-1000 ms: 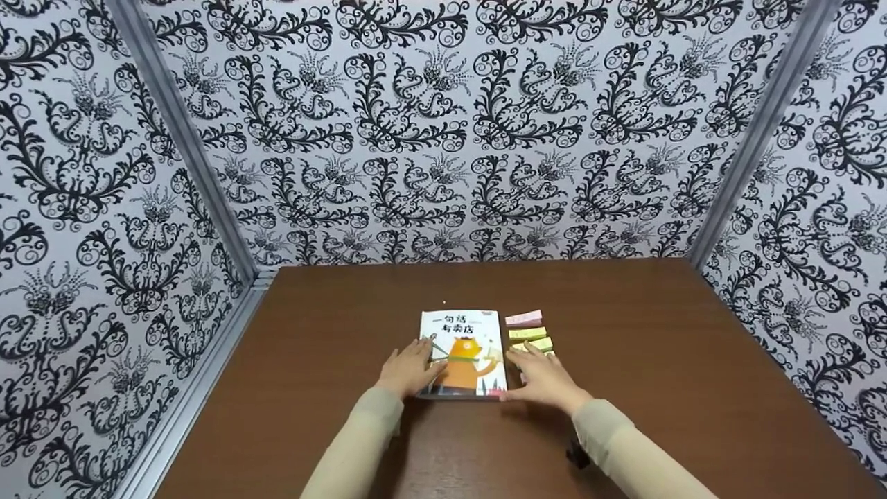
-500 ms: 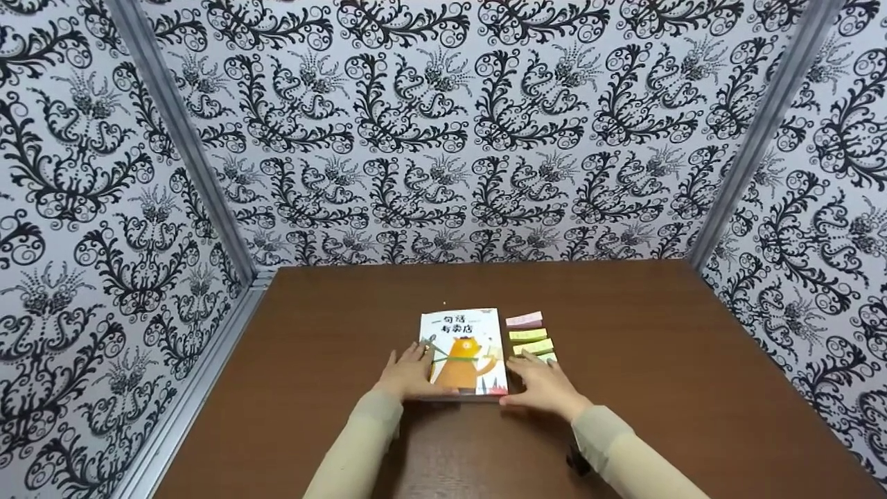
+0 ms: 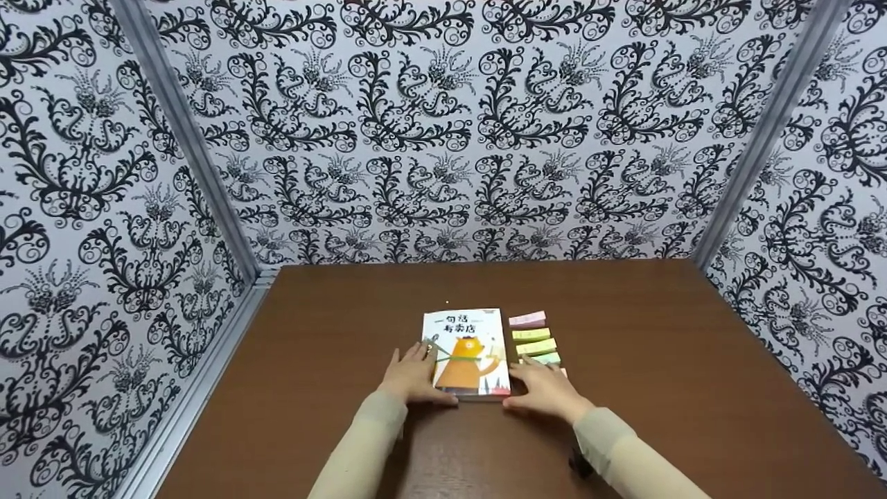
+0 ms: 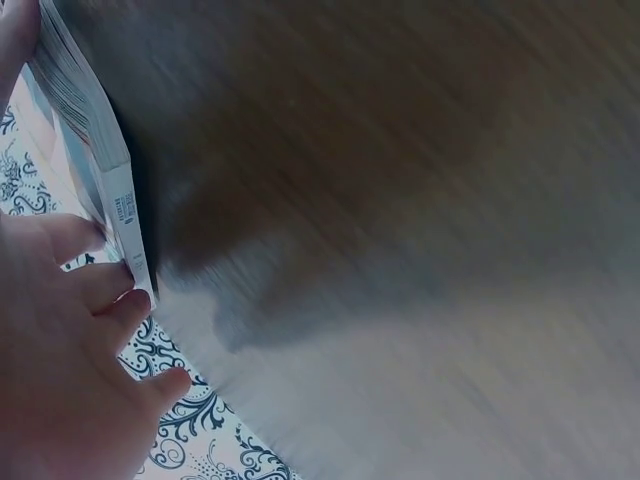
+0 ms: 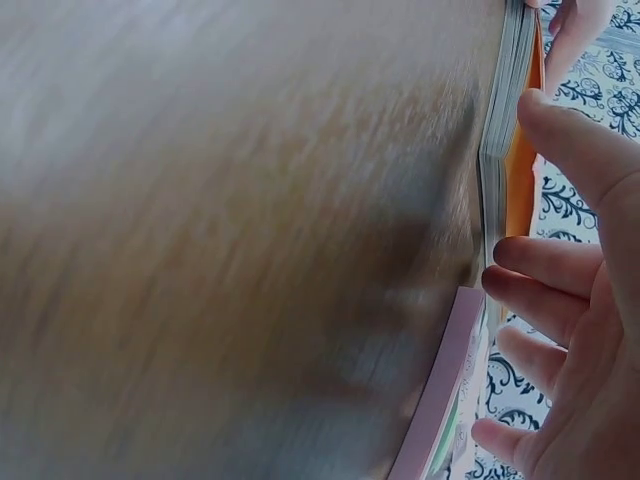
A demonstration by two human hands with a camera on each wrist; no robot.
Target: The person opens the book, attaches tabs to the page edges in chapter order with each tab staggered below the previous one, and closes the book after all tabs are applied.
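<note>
The book (image 3: pixel 468 360) is laid on the brown table (image 3: pixel 332 360), with wood exposed beyond its far edge and to its left; its right edge is closely bordered by coloured paper strips (image 3: pixel 532 335). Its left edge is touched by the left hand (image 3: pixel 411 379), thumb and fingers apart. The right hand (image 3: pixel 545 390) is placed at the right edge, fingers spread; whether contact is made cannot be told.

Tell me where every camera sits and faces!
Head: on the person's head, facing forward and down at the book and table; left hand, right hand and sleeves show.
Left wrist: on that wrist, facing the book's spine and table; the left hand shows.
Right wrist: on that wrist, facing page edges and a pink pad; parts of both hands show.
Both wrist views share the book.
</note>
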